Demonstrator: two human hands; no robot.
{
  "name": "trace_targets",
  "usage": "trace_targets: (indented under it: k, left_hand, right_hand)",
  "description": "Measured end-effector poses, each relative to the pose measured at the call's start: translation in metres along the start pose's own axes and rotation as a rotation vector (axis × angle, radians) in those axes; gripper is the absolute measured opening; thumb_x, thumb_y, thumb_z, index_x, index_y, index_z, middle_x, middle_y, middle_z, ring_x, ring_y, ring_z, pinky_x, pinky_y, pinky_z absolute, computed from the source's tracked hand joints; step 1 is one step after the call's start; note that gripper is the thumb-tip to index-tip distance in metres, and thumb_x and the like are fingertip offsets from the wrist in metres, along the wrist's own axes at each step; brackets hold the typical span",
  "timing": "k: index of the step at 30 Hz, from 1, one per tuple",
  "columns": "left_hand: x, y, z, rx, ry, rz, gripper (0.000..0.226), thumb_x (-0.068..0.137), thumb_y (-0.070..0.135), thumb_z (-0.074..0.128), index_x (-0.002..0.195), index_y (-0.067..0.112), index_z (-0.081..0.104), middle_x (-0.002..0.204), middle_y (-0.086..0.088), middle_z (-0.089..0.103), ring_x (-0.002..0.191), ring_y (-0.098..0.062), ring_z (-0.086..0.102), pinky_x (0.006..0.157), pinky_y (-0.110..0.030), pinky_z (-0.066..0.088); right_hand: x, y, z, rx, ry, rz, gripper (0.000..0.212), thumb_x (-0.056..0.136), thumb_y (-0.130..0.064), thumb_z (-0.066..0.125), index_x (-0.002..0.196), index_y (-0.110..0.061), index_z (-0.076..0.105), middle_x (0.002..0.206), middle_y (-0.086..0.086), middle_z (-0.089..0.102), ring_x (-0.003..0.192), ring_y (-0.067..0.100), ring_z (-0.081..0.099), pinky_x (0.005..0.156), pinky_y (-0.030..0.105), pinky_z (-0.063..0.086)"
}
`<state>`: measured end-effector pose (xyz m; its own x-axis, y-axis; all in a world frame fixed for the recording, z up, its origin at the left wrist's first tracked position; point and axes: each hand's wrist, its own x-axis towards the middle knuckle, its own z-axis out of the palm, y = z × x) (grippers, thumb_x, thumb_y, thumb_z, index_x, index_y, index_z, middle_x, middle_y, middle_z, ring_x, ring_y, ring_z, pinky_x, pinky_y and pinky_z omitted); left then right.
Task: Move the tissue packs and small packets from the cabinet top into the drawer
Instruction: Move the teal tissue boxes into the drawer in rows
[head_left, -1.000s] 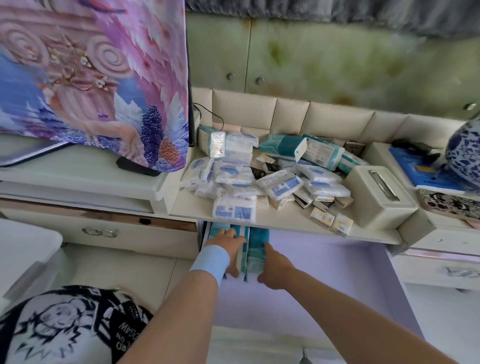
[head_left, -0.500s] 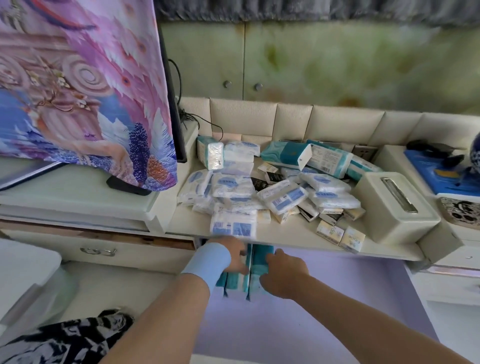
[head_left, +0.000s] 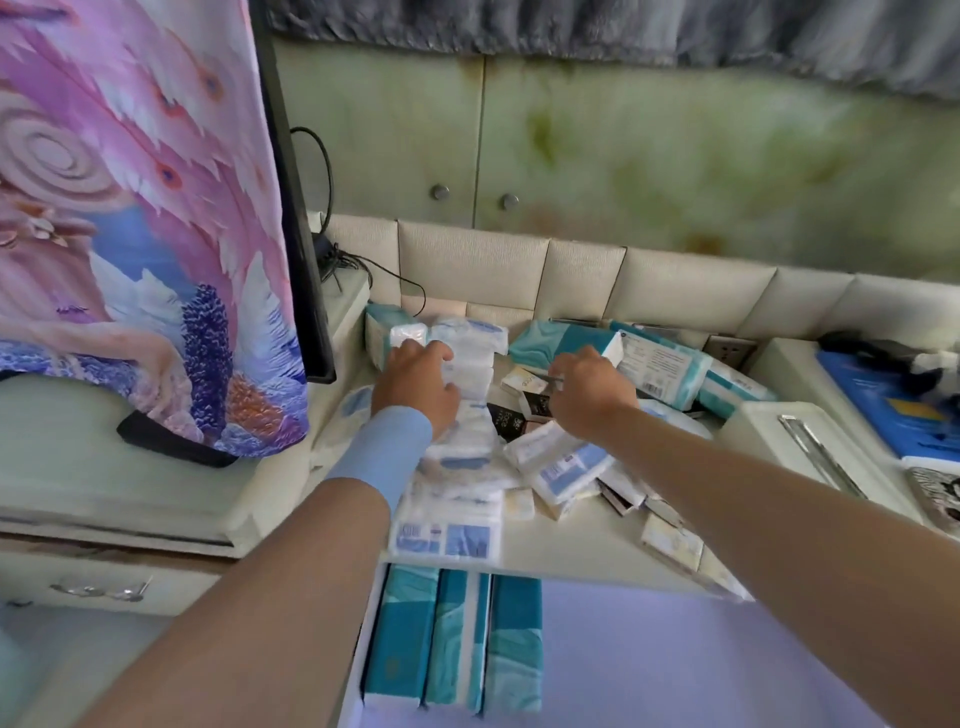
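With the cream tissue box (head_left: 789, 441) as the marker, the loose heap of white tissue packs (head_left: 467, 452) and small packets (head_left: 524, 382) is lying to its left on the surface (head_left: 587, 545). The open drawer (head_left: 675, 654) is sitting below and front-left of the box, with 3 teal packs (head_left: 457, 639) standing on edge inside.

The left hand (head_left: 415, 384) is reaching to the end of the heap farthest from the box, its fingers (head_left: 439, 353) curling over a stacked pack (head_left: 467, 364) there. The right hand (head_left: 592, 395) is bending down over the small packets nearer the box. Whether it is pinching one or only touching cannot be told.

Both forearms are crossing low over the heap, and that is probably the main danger. A blue-and-white pack (head_left: 447, 535) is overhanging the front edge, well left of the box. An arm drawing back low would likely sweep it off, and it would drop crookedly across the teal packs. The wrappers are looking slick, so lifting 1 pack from the stack may drag its neighbours and set the heap sliding. The flat cream packets (head_left: 670, 540) just front-left of the box are lying at the edge and could be flicked off by the right forearm.
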<state>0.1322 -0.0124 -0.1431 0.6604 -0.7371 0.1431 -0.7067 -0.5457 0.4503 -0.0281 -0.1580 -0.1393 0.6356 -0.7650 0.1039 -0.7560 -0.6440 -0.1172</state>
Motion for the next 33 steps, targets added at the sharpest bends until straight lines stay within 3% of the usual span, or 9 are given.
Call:
trace_targets:
  k: [3,7,9,11,16,20,23,27,33]
  left_hand:
    - [0.022,-0.009,0.01,0.029,0.111,-0.063,0.059,0.089,0.026,0.058,0.142,0.035,0.037,0.15,-0.003,0.022,0.135,-0.03,0.023,0.109,-0.04,0.033]
    - [0.038,-0.015,0.03,-0.075,0.001,-0.213,0.078,0.092,0.037,0.059,0.152,0.045,0.009,0.16,0.001,-0.012,0.148,-0.027,0.006,0.109,-0.043,0.035]
    - [0.042,-0.012,0.039,-0.108,0.041,-0.206,0.078,0.091,0.038,0.06,0.152,0.044,0.011,0.159,0.001,-0.007,0.145,-0.027,0.015,0.103,-0.043,0.041]
    - [0.046,-0.009,0.043,-0.118,0.127,-0.205,0.072,0.089,0.039,0.063,0.15,0.041,0.023,0.151,-0.001,0.01,0.135,-0.027,0.029,0.1,-0.041,0.043]
    - [0.055,-0.008,0.046,-0.078,0.217,-0.238,0.052,0.079,0.041,0.073,0.125,0.034,0.05,0.145,-0.002,0.015,0.125,-0.032,0.038,0.096,-0.042,0.046]
    - [0.055,-0.006,0.041,-0.146,0.237,-0.263,0.04,0.081,0.032,0.074,0.11,0.027,0.047,0.138,-0.005,0.035,0.108,-0.032,0.052,0.074,-0.038,0.045]
    - [0.056,-0.009,0.034,-0.175,0.264,-0.269,0.029,0.087,0.023,0.067,0.108,0.019,0.048,0.128,-0.009,0.048,0.104,-0.033,0.054,0.074,-0.039,0.045]
    - [0.05,-0.012,0.025,-0.216,0.279,-0.272,0.031,0.091,0.019,0.057,0.12,0.019,0.045,0.121,-0.015,0.056,0.099,-0.04,0.058,0.077,-0.044,0.049]
    - [0.011,-0.005,-0.003,-0.282,0.373,-0.197,0.055,0.091,0.018,0.051,0.143,0.033,0.039,0.138,-0.012,0.043,0.119,-0.036,0.049,0.087,-0.042,0.046]
  right_hand:
    - [0.032,0.011,0.006,-0.146,-0.05,0.031,0.049,0.087,-0.016,0.058,0.134,-0.023,0.048,0.13,0.01,0.04,0.118,0.029,0.043,0.094,0.045,0.047]
    - [0.066,0.024,0.011,-0.244,-0.151,0.077,0.086,0.078,-0.03,0.073,0.149,-0.03,0.025,0.158,0.012,0.006,0.147,0.036,0.007,0.111,0.062,0.03]
    - [0.078,0.027,0.013,-0.262,-0.234,0.099,0.105,0.075,-0.037,0.076,0.154,-0.033,0.009,0.162,0.013,-0.006,0.149,0.038,0.0,0.112,0.063,0.028]
    - [0.085,0.03,0.016,-0.294,-0.266,0.111,0.115,0.073,-0.043,0.077,0.156,-0.03,-0.001,0.161,0.019,0.0,0.147,0.041,0.008,0.113,0.059,0.027]
    - [0.084,0.028,0.025,-0.36,-0.045,0.075,0.094,0.07,-0.055,0.071,0.146,-0.023,0.025,0.137,0.018,0.039,0.126,0.036,0.035,0.104,0.045,0.034]
    - [0.065,0.015,0.022,-0.273,0.05,0.117,0.088,0.068,-0.051,0.068,0.142,-0.022,0.029,0.135,0.017,0.04,0.125,0.036,0.036,0.104,0.045,0.034]
    - [0.048,0.005,0.011,-0.145,0.01,0.185,0.086,0.071,-0.049,0.064,0.144,-0.02,0.028,0.149,0.019,0.033,0.131,0.039,0.035,0.108,0.049,0.033]
    - [0.022,-0.002,-0.004,0.094,-0.071,0.259,0.086,0.073,-0.058,0.064,0.144,-0.024,0.03,0.126,0.013,0.048,0.118,0.033,0.044,0.099,0.045,0.04]
    - [-0.026,-0.007,-0.02,0.493,-0.109,0.235,0.088,0.069,-0.065,0.065,0.144,-0.031,0.035,0.122,0.006,0.051,0.116,0.028,0.047,0.097,0.045,0.047]
